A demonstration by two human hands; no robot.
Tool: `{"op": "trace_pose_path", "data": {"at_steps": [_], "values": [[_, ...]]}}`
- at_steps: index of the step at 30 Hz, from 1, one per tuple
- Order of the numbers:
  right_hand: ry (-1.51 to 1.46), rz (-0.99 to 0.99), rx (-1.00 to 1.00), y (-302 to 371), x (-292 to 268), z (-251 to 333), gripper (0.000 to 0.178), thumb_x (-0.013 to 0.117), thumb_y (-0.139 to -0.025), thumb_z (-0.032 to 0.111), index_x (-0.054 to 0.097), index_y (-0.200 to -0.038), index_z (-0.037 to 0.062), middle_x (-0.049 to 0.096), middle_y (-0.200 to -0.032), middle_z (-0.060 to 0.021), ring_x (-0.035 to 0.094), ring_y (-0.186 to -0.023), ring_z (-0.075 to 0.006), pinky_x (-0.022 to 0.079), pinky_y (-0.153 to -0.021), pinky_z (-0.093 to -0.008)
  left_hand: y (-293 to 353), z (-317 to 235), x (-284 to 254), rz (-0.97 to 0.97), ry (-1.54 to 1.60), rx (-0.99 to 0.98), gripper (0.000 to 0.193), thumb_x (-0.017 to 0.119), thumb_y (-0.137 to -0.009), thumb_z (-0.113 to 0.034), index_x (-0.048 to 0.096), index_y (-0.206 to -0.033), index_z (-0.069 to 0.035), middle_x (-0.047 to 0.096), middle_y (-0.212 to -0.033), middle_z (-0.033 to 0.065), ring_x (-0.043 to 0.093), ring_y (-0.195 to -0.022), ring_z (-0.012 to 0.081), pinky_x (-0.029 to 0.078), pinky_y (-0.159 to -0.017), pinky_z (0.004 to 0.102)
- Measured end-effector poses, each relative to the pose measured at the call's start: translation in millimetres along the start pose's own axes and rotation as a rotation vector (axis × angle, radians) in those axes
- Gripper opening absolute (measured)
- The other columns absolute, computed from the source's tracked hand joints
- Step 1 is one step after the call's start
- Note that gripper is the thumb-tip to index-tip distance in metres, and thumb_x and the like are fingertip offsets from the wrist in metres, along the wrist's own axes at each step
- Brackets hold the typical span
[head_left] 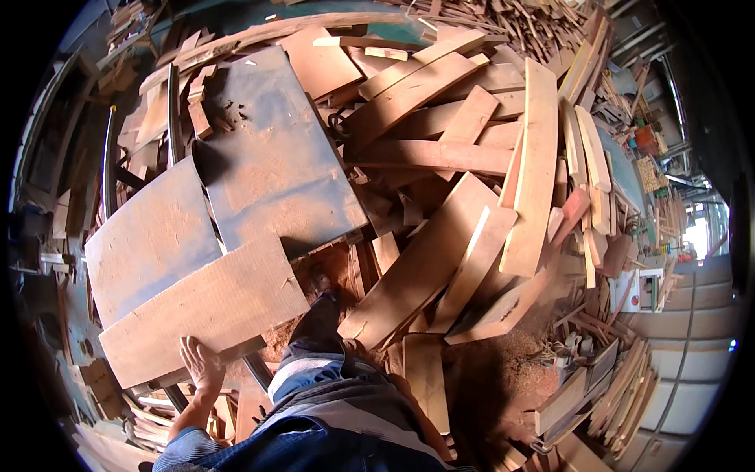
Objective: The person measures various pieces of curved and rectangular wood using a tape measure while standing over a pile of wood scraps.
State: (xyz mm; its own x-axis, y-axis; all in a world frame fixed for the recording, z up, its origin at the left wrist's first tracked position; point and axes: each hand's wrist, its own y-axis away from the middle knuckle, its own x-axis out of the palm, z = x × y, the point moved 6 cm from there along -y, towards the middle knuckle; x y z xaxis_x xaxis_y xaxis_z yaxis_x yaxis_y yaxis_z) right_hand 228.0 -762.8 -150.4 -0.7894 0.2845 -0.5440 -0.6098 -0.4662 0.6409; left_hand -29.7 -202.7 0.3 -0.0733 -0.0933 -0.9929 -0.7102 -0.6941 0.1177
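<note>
A wide, rough-sawn wooden board [208,303] lies across the near end of a dusty grey metal machine table [275,149]. My left hand [201,366] rests on its near edge, with the fingers stretched out over the wood. Right of my body, what looks like my right hand [354,344] shows at the lower end of a wide plank [425,256]. Its fingers are mostly hidden, and I cannot tell whether they grip the plank. A narrow slot runs between the machine table and the grey side plate [153,236].
A tall heap of loose planks [535,165] leans right beside the machine. Small offcuts [198,110] lie at the table's far left. Black rails [174,118] stick out beyond the side plate. Sawdust [511,362] covers the floor, and stacked strips [625,397] lie at the lower right.
</note>
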Motion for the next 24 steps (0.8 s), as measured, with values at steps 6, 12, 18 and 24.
{"op": "trace_pose_path", "data": {"at_steps": [6, 12, 18, 24], "values": [[-0.308, -0.03, 0.042, -57, -134, 119, 0.039, 0.057, -0.096, 0.038, 0.07, -0.11, 0.0046, 0.072, -0.093, -0.016, 0.066, -0.084, -0.0278, 0.05, -0.081, -0.0391, -6, -11, -15, 0.052, 0.019, -0.036, 0.076, 0.073, -0.073, -0.014, 0.036, -0.133, 0.011, 0.026, -0.155, 0.0297, 0.014, -0.151, 0.0491, 0.013, -0.124, 0.0615], [-0.2, -0.242, 0.0, -148, -199, 122, 0.029, 0.062, -0.096, 0.025, 0.069, -0.114, 0.0035, 0.073, -0.099, -0.0086, 0.065, -0.088, -0.0161, 0.052, -0.081, -0.0335, -16, -14, -25, 0.054, 0.14, -0.13, 0.075, 0.078, -0.073, -0.019, 0.043, -0.134, 0.007, 0.027, -0.154, 0.0273, 0.014, -0.151, 0.0487, 0.013, -0.124, 0.0608], [-0.031, -0.294, -0.242, -183, -221, 196, 0.025, 0.064, -0.093, 0.012, 0.07, -0.115, -0.0003, 0.075, -0.097, -0.0102, 0.069, -0.084, -0.0181, 0.055, -0.079, -0.0315, -32, -16, -70, -0.064, 0.169, -0.102, 0.06, 0.075, -0.071, -0.011, 0.05, -0.125, 0.002, 0.037, -0.147, 0.0245, 0.027, -0.145, 0.0488, 0.023, -0.119, 0.0619], [-0.252, -0.108, -0.082, -190, -227, 318, 0.035, 0.066, -0.095, 0.015, 0.067, -0.124, -0.0022, 0.073, -0.096, -0.0098, 0.066, -0.074, -0.0123, 0.054, -0.066, -0.0258, -6, -4, -33, -0.071, 0.059, -0.153, 0.06, 0.067, -0.07, -0.011, 0.052, -0.126, 0.004, 0.038, -0.149, 0.0241, 0.024, -0.15, 0.0437, 0.018, -0.124, 0.0573]]}}
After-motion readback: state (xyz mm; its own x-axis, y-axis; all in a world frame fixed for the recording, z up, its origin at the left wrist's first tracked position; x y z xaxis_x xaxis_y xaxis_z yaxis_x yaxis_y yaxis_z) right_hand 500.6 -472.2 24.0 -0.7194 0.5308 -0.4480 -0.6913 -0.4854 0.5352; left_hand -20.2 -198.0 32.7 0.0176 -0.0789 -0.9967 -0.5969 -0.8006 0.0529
